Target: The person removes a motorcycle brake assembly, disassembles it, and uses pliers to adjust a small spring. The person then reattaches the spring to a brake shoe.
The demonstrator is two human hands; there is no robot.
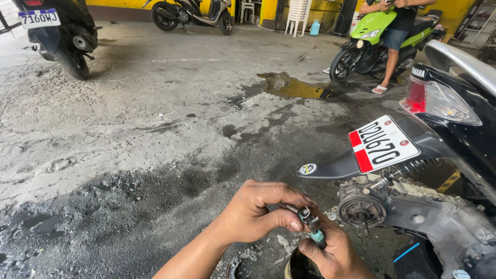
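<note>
Both hands [289, 232] pinch small spring tool [310, 222] btwn fingertips.

This is a motorcycle repair yard. The stained concrete floor [155, 129] is dark with oil, and a puddle [294, 88] lies near its far edge. A black scooter [449, 155] stands close with its engine case [413, 212] bared (rear wheel off), and other scooters [191, 13] park along a yellow wall [119, 4] beside stacked plastic chairs [298, 13].
</note>
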